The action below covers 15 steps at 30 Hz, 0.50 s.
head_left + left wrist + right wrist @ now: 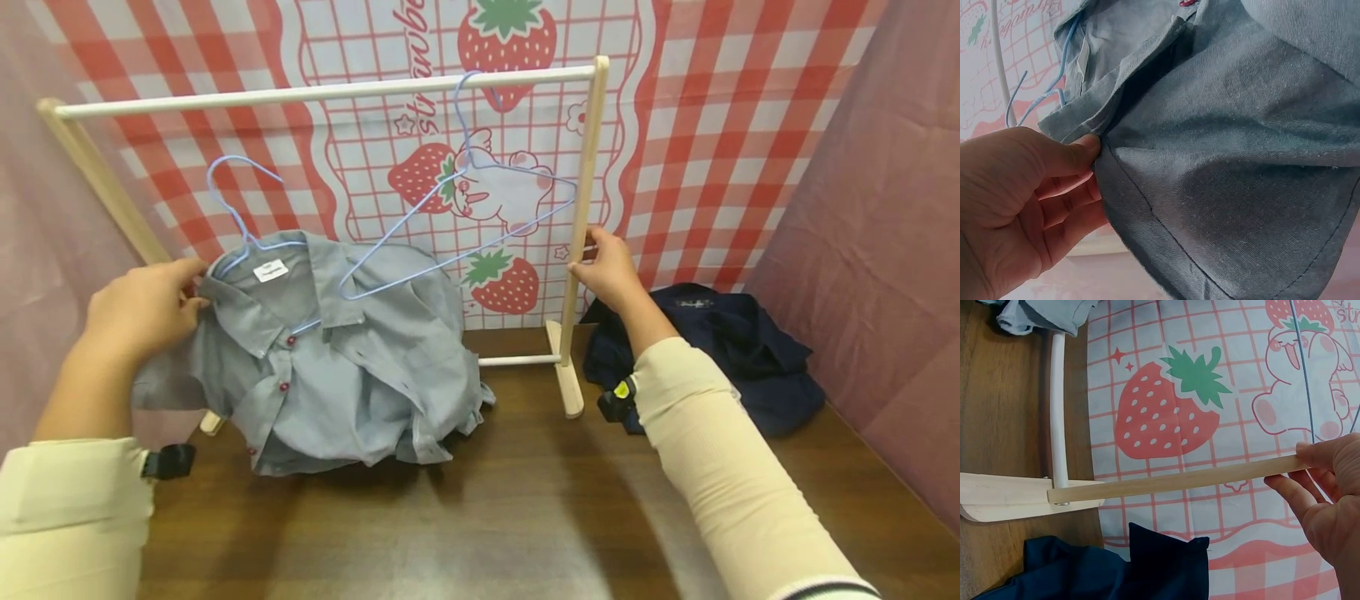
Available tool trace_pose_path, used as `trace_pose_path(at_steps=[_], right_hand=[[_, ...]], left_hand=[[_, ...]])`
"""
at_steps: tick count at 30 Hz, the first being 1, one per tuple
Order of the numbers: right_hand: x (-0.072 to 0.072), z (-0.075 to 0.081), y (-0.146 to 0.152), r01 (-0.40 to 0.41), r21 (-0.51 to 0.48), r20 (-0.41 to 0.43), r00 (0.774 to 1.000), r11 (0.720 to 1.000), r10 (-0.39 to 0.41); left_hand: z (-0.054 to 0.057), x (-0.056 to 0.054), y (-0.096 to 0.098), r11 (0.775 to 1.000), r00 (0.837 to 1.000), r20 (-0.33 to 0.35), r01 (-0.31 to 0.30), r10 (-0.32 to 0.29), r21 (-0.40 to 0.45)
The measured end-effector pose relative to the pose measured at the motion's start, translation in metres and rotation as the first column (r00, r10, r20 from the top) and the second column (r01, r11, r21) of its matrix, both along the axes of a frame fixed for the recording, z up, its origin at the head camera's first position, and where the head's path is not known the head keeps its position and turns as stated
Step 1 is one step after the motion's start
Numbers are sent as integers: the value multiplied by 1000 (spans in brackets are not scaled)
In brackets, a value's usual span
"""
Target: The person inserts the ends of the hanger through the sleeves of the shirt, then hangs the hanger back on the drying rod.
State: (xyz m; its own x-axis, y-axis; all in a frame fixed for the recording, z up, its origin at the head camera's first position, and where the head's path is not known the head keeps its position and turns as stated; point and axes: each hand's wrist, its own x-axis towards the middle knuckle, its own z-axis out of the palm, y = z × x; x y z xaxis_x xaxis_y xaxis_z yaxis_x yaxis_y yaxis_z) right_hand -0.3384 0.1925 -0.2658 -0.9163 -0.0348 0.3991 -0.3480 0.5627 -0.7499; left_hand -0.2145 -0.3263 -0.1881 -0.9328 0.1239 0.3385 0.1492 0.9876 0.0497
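My left hand (138, 312) pinches a grey-blue button-up shirt (375, 367) at the shoulder beside its collar, between thumb and fingers. Inside the shirt sits a light blue hanger (247, 242), its hook rising from the neck opening, below the rack's top bar. On the right, my right hand (609, 265) holds the wooden upright (588, 167) of a clothes rack, thumb on one side and fingers on the other, as the right wrist view also shows. A second light blue hanger (408, 221), bare, hangs from the white top bar (337, 89) and overlaps the shirt in the head view.
A dark navy garment (750, 358) lies heaped on the brown wooden table (480, 533) behind my right forearm. The rack's right foot (567, 387) and lower white bar (517, 361) stand near the strawberry-print backdrop (712, 125). Pink cloth (877, 292) closes off the sides.
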Motion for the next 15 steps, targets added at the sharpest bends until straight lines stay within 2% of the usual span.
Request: trace_pose_path(at_steps=[7,15], right_hand=[[-1,0,-4,-3,2,3,1000,1000,3],[-2,-2,-1,-3,-6,-10,1000,1000,3]], left_hand=[[15,0,-5,999,998,-56,-38,38,4],[43,-4,3,992,987,-101,-127,126,-4]])
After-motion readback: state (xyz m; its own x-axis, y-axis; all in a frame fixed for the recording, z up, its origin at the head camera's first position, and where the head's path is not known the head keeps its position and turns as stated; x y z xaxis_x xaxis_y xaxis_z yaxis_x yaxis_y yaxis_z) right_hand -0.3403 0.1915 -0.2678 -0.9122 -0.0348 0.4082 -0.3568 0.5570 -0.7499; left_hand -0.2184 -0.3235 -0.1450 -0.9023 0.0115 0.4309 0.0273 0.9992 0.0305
